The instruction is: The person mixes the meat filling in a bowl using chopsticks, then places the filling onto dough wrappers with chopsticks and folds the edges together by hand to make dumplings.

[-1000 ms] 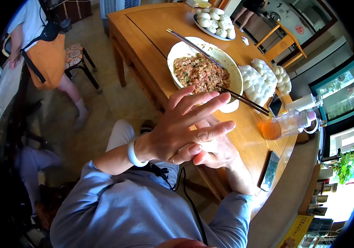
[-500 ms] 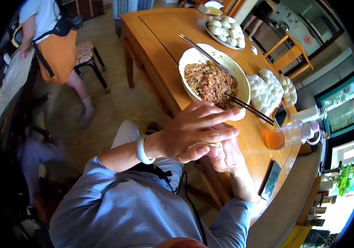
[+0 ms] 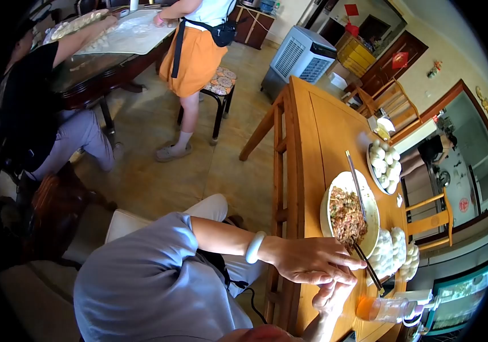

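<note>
Left hand point(image 3: 306, 259): palm down, fingers outstretched and slightly bent, laid over the right. Right hand point(image 3: 330, 296): beneath, fingers partly curled, much of the palm out of sight. Hands apparently in contact; full opening and anything between the palms hidden, so cannot tell. Pale bracelet point(image 3: 253, 247) around the left wrist.

Step in hand, by judgement: two-handed pressing or shaping, palm against palm, at the near edge of the wooden bench point(image 3: 318, 142). Next move, by judgement: calls for loosening of the upper fingers, with clearance from the chopsticks close by.

Clock positions, taken from the hands:
1 o'clock, just beside: white bowl point(image 3: 373, 214), holding chopped reddish-brown mixture point(image 3: 346, 216) with green flecks.
2 o'clock, just beside: dark chopsticks point(image 3: 372, 273), slanting out over the bowl's rim. Lighter chopsticks point(image 3: 355, 176) across the bowl's far side.
2 to 3 o'clock: bagged white pieces point(image 3: 395, 251).
4 o'clock: clear bottle point(image 3: 386, 310), orange liquid inside.
1 o'clock, farther: heaped white buns point(image 3: 385, 165).
12 o'clock, well apart: air cooler point(image 3: 301, 54).
11 o'clock: standing person point(image 3: 198, 57), orange garment.
10 o'clock: seated person point(image 3: 27, 108), dark top, arm over a white sheet point(image 3: 133, 37).
</note>
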`<state>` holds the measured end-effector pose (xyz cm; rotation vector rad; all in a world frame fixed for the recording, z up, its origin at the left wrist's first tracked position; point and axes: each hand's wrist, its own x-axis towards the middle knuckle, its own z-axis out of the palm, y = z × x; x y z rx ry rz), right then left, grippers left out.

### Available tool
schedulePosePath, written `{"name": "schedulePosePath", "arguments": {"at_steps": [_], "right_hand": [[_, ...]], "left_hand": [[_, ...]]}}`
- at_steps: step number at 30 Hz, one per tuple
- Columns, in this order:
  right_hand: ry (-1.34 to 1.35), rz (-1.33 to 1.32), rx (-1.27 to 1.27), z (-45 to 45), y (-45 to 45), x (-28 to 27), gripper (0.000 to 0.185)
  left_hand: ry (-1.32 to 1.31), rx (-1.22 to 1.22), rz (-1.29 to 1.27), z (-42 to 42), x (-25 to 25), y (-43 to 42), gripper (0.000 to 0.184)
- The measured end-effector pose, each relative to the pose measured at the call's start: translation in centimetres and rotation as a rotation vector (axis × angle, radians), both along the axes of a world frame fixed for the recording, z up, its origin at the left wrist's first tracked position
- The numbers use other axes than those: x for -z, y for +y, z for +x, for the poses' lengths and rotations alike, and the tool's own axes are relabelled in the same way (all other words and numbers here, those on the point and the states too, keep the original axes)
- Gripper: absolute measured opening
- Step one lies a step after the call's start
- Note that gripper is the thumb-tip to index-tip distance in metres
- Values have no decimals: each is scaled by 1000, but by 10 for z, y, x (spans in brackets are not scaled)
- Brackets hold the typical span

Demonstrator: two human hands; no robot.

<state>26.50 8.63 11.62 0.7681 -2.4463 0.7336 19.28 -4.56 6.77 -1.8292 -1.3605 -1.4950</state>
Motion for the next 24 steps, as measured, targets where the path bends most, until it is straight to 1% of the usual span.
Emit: {"name": "schedulePosePath", "arguments": {"at_steps": [3, 4, 7, 9, 10, 12, 13, 14, 17, 19, 24], "right_hand": [[-31, 35, -35, 1, 2, -2, 56], [-130, 104, -47, 4, 6, -5, 60], [-118, 83, -20, 5, 3, -3, 58], [-122, 77, -51, 5, 3, -2, 57], [-121, 67, -72, 3, 3, -2, 57], [-140, 40, -89, 2, 7, 0, 56], [-90, 14, -91, 2, 9, 5, 53], [-86, 21, -83, 3, 11, 6, 53], [-70, 40, -70, 0, 10, 10, 51], [-75, 52, -61, -3, 7, 11, 50], [-74, 69, -45, -8, 3, 14, 48]], "left_hand": [[12, -8, -49, 0, -2, -7, 47], [11, -3, -52, 0, -2, -7, 47], [5, 7, -50, 0, 0, -6, 47], [2, 7, -47, 0, 0, -6, 47], [25, -31, 3, 2, -2, -5, 56], [5, -19, 14, 4, -2, -4, 57], [1, -16, 18, 4, -2, -5, 57], [6, -40, 3, 5, -4, -5, 58], [9, -6, -14, 4, -1, -2, 59], [19, 27, -69, 4, -3, -6, 60], [-22, 60, -117, 8, -6, -11, 59]]}}
